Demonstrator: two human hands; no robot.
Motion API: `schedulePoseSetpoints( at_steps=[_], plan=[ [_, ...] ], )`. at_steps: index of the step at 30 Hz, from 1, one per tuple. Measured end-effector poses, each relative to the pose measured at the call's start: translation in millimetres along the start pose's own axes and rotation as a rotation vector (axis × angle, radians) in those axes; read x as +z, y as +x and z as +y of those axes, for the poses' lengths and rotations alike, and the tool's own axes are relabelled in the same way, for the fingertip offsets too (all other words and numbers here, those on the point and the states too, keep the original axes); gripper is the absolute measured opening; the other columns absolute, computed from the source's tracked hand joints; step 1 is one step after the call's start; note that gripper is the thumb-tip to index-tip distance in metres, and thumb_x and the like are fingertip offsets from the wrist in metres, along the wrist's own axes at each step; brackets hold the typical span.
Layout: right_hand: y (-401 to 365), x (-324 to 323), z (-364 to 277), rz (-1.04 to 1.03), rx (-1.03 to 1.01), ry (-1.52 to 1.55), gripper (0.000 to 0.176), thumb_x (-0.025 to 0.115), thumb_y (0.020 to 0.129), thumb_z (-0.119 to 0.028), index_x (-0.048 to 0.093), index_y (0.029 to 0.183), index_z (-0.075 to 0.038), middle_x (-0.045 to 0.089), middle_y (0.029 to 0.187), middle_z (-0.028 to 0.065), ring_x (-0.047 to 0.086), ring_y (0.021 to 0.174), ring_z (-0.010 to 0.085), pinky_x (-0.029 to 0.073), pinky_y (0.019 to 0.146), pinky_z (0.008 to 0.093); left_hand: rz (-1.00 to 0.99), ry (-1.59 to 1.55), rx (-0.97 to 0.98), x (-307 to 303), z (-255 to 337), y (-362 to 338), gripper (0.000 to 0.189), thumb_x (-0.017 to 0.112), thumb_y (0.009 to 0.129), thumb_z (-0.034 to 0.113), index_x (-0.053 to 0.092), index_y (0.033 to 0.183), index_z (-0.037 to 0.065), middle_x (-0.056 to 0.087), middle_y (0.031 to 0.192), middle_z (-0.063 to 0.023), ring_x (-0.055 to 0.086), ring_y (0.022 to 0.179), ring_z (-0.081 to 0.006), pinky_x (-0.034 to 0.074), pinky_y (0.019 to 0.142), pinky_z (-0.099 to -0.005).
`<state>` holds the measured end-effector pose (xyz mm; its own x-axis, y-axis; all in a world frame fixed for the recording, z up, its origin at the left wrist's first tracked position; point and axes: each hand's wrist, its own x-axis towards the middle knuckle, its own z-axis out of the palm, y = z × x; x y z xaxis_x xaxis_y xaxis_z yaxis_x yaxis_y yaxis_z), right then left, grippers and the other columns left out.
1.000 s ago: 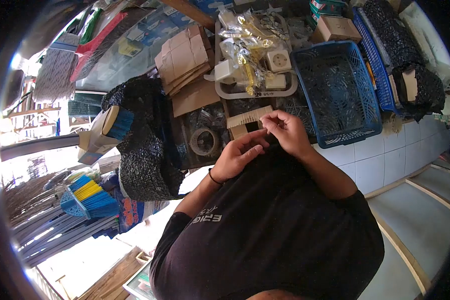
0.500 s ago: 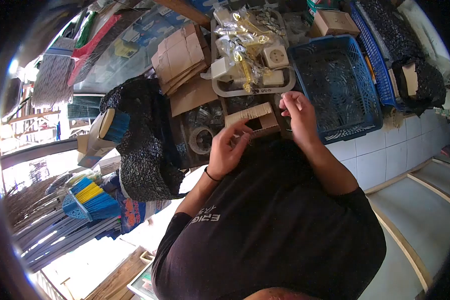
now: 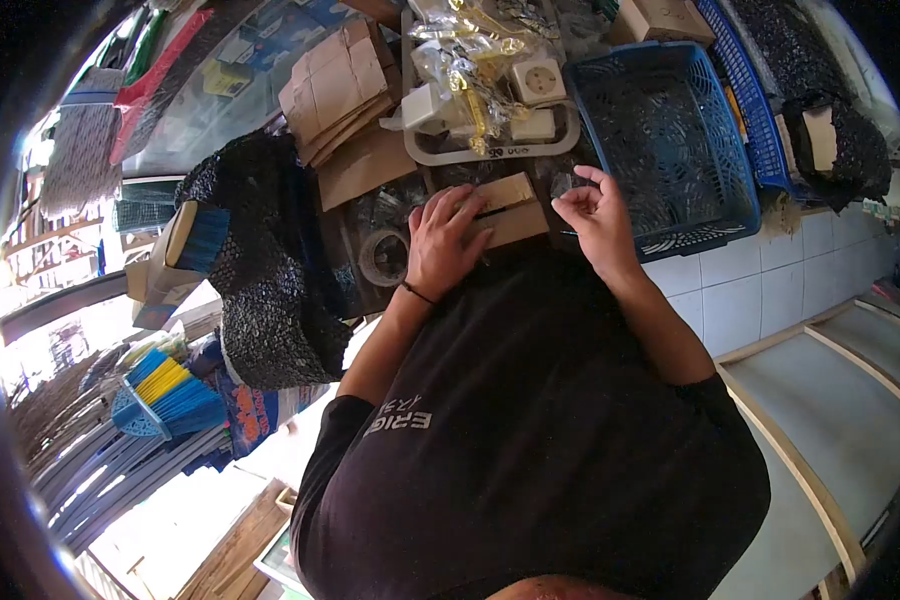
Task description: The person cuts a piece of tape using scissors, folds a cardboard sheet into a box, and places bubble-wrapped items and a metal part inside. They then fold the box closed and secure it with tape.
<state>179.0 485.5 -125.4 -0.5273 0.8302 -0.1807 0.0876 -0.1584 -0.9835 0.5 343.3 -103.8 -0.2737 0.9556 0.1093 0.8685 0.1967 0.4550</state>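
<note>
A small cardboard box point(image 3: 515, 226) lies in front of my chest, its top flaps nearly closed with a dark gap between them. My left hand point(image 3: 444, 240) rests on the box's left end, fingers apart. To the right of the box, my right hand point(image 3: 596, 212) is raised with thumb and fingertips together; a small clear piece seems to be at the fingertips, too faint to name. Behind the box stands a white tray point(image 3: 490, 153) with plastic-wrapped gold-coloured items and white sockets point(image 3: 538, 82).
A blue basket point(image 3: 750, 215) stands at the right. Folded cardboard point(image 3: 335, 85) lies at the back left. A roll of tape point(image 3: 381, 257) sits left of my left hand. Black bubble wrap point(image 3: 275, 320) hangs at the left, near a blue and yellow broom point(image 3: 165, 393).
The box's raised flap has come down, and my left hand has flattened onto it. The fingers of my right hand have shifted. The whole view has moved slightly.
</note>
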Motion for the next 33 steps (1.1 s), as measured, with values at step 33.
schedulePoseSetpoints(
  at_steps=[33],
  plan=[
    [12.9,8.7,28.0,-0.036,0.066,-0.123,0.020,0.067,0.083,-0.018,0.064,0.087,0.001,0.066,0.076,0.0061,0.062,0.070,0.0120,0.048,0.065,0.0259,0.193,0.046,0.143,35.7,-12.1,1.6,0.048,0.075,0.066,0.038,0.063,0.109,0.022,0.052,0.124,-0.0044,0.050,0.112,-0.0258,0.034,0.092,-0.0435]
  ],
)
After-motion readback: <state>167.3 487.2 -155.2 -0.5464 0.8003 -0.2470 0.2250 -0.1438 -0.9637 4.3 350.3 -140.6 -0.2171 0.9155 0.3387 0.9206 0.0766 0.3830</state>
